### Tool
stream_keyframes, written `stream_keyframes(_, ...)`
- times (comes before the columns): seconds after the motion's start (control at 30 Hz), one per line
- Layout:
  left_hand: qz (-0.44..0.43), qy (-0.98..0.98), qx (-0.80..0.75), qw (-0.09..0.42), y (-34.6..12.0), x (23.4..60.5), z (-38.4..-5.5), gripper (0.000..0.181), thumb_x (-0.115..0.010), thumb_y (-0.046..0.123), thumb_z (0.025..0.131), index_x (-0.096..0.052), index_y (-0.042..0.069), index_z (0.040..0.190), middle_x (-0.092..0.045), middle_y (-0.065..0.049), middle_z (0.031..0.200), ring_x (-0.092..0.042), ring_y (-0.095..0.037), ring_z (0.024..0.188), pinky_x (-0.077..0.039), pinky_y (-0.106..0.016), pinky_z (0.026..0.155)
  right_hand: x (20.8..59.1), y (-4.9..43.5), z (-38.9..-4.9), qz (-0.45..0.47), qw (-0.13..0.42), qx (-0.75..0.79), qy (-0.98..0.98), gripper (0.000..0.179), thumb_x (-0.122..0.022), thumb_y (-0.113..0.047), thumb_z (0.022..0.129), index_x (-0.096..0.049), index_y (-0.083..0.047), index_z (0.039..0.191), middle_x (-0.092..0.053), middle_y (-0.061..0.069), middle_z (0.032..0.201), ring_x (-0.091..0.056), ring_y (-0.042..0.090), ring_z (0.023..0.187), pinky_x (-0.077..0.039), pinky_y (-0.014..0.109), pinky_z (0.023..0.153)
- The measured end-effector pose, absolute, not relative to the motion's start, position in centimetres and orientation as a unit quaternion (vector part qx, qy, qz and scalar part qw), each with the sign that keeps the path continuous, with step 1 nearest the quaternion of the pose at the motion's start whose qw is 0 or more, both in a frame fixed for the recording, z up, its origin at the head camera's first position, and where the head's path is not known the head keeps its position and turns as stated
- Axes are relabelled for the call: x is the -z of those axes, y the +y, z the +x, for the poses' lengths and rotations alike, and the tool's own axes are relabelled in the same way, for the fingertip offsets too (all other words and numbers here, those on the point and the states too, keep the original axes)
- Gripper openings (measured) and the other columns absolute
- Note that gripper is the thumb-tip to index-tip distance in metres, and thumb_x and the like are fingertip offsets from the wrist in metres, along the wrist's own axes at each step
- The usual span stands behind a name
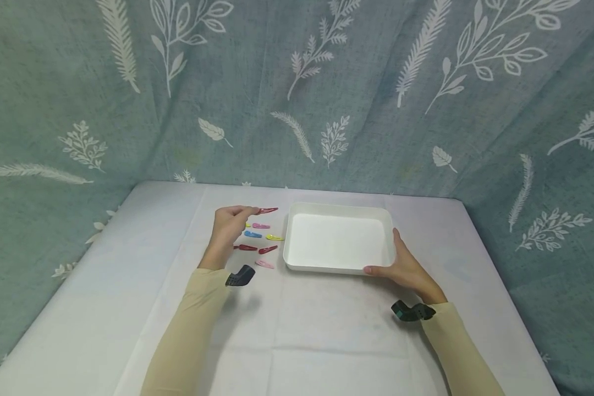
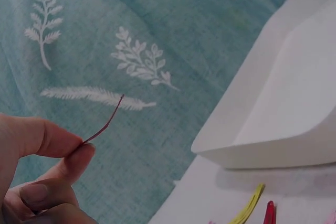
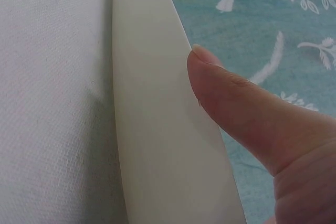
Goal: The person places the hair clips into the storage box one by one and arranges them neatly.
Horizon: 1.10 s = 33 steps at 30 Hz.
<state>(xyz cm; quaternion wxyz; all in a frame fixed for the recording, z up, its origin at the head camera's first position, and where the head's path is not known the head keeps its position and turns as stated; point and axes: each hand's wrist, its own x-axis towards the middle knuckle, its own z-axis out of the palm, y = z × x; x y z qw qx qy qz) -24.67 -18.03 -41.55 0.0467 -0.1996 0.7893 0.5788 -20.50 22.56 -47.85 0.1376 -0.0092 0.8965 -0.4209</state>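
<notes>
My left hand (image 1: 229, 225) pinches a red snap hair clip (image 1: 268, 210) between thumb and forefinger, raised beside the tray's left side. In the left wrist view the clip (image 2: 109, 123) appears edge-on, thin and slightly bent. My right hand (image 1: 406, 268) holds the white tray (image 1: 339, 270) at its near right corner, thumb on the near wall and fingers along the right side. In the right wrist view the thumb (image 3: 226, 90) presses the tray wall (image 3: 157, 103). The tray's inside shows only its bare white floor.
Left of the tray lie several hair clips: pink (image 1: 260, 226), blue (image 1: 253, 234), yellow (image 1: 274, 237), red (image 1: 268, 249) and pale pink (image 1: 264, 264). My left hand partly covers some of them. A leaf-patterned curtain (image 1: 257, 148) rises behind the white-covered table (image 1: 326, 324).
</notes>
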Motion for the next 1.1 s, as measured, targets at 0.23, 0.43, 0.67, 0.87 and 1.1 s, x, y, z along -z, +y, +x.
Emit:
stream_keyframes(0.23, -0.182, 0.783, -0.592, 0.055, -16.9, 41.2, -25.6, 0.041, -0.068, 0.04, 0.095, -0.073, 0.012, 0.125, -0.053, -0.005, 0.153, -0.04, -0.027, 0.147, -0.029, -0.057, 0.123, 47.9, 22.5, -20.6, -0.006, 0.139, 0.423, 0.895, 0.147, -0.09, -0.051, 0.075, 0.021, -0.009, 0.162, 0.007, 0.023, 0.174, -0.003, 0.046, 0.161, -0.014, 0.066, 0.125)
stream_keyframes(0.43, -0.173, 0.786, -0.591, 0.058, -15.9, 41.0, -26.4, 0.041, -0.07, 0.039, 0.094, -0.074, 0.011, 0.124, -0.055, -0.005, 0.153, -0.042, -0.028, 0.147, -0.03, -0.057, 0.123, 47.9, 22.5, -20.6, -0.006, 0.143, 0.425, 0.894, 0.148, -0.09, -0.052, 0.075, 0.022, -0.01, 0.162, 0.008, 0.023, 0.173, -0.003, 0.046, 0.16, -0.014, 0.067, 0.125)
stream_keyframes(0.67, -0.174, 0.786, -0.589, 0.071, -14.7, 40.7, -27.5, 0.045, -0.072, 0.041, 0.092, -0.073, 0.012, 0.127, -0.057, -0.007, 0.149, -0.049, -0.029, 0.139, -0.035, -0.054, 0.12, 47.9, 22.5, -20.6, -0.002, 0.141, 0.422, 0.895, 0.148, -0.089, -0.053, 0.075, 0.022, -0.01, 0.162, 0.007, 0.023, 0.173, -0.003, 0.047, 0.16, -0.015, 0.067, 0.125)
stream_keyframes(0.87, -0.155, 0.787, -0.592, 0.085, -13.7, 40.8, -27.9, 0.048, -0.072, 0.04, 0.092, -0.071, 0.012, 0.131, -0.055, -0.005, 0.153, -0.048, -0.03, 0.143, -0.038, -0.051, 0.12, 48.0, 22.6, -20.4, -0.009, 0.139, 0.426, 0.894, 0.147, -0.089, -0.053, 0.075, 0.022, -0.011, 0.162, 0.009, 0.022, 0.174, -0.002, 0.047, 0.16, -0.014, 0.068, 0.124)
stream_keyframes(1.1, -0.153, 0.805, -0.567, 0.09, -12.6, 41.5, -28.7, 0.046, -0.072, 0.043, 0.091, -0.073, 0.016, 0.128, -0.058, -0.002, 0.151, -0.046, -0.027, 0.147, -0.04, -0.052, 0.118, 47.9, 22.7, -20.5, -0.008, 0.146, 0.423, 0.894, 0.147, -0.088, -0.054, 0.076, 0.023, -0.011, 0.162, 0.01, 0.022, 0.173, -0.001, 0.046, 0.161, -0.014, 0.066, 0.125)
